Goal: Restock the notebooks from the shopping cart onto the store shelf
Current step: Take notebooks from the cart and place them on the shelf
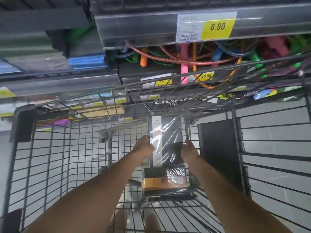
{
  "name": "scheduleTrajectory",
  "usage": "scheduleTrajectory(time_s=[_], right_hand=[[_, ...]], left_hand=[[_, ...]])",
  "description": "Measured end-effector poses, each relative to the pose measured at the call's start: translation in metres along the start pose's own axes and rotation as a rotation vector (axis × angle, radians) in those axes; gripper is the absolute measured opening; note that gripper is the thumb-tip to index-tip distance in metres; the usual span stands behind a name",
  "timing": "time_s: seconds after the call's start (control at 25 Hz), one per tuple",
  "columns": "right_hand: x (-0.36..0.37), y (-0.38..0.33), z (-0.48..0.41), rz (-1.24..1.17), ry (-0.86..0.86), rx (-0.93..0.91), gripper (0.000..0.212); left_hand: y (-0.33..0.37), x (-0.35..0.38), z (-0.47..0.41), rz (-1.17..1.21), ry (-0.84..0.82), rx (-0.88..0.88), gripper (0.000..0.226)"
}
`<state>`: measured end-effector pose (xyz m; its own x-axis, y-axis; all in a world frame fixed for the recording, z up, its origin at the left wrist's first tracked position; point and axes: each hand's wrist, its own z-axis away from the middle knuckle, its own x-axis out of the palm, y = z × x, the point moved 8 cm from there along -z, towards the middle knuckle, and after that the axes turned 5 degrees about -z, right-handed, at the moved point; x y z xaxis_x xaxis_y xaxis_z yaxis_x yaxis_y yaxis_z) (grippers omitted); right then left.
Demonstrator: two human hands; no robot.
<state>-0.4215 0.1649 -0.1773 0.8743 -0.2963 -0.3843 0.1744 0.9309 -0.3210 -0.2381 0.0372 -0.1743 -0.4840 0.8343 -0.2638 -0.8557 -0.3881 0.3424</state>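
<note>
- Notebook (168,138), black, wrapped in glossy clear film with a white strip down its left side, is held upright inside the shopping cart (21,121), low in the basket and near its far wire wall.
- Left hand (143,146) grips the notebook's left edge, fingers curled round the edge by the white strip.
- Right hand (189,151) grips the opposite, right edge, its fingers wrapped onto the film; both forearms reach down into the basket from the near side.
- Second notebook (164,182), also dark and film-wrapped, with an orange-yellow band across its cover, lies flat on the cart's wire floor just under the near end of the held one.
- Black panel (218,152) stands upright against the cart's right-hand wire side, apart from both hands.
- Store shelf (134,27) rises directly beyond the cart, its front rail carrying a yellow price tag (217,26) that reads 8.80.
- Jump ropes (183,68) in pink, orange, green and blue lie tangled on the level below that rail, some hanging over its front edge.
- Lower price tag (206,76) reads 10.00.
- Blue item (86,62) sits on the shelf to the left; blur hides what it is.
</note>
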Motion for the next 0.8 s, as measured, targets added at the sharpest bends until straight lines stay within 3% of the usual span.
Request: scheduleTrajectory(time_s=[0.16, 0.36, 0.52, 0.64, 0.8], right_hand=[[0.001, 0.002, -0.004, -0.056, -0.020, -0.023, 0.045], [-0.003, -0.010, 0.021, -0.228, -0.078, -0.054, 0.058], [-0.009, -0.024, 0.048, -0.176, -0.153, -0.152, 0.062], [-0.013, -0.018, 0.070, 0.086, -0.159, -0.262, 0.056], [0.006, 0.003, 0.094, 0.832, -0.210, -0.488, 0.074]], left_hand=[[0.006, -0.015, 0.012, 0.056, 0.011, 0.031, 0.037], [0.015, -0.030, 0.030, 0.093, 0.009, 0.171, 0.042], [0.020, -0.051, 0.069, 0.038, 0.058, 0.328, 0.056], [0.011, -0.074, 0.096, -0.083, 0.133, 0.384, 0.049], [-0.024, -0.104, 0.122, -0.210, 0.239, 0.337, 0.049]])
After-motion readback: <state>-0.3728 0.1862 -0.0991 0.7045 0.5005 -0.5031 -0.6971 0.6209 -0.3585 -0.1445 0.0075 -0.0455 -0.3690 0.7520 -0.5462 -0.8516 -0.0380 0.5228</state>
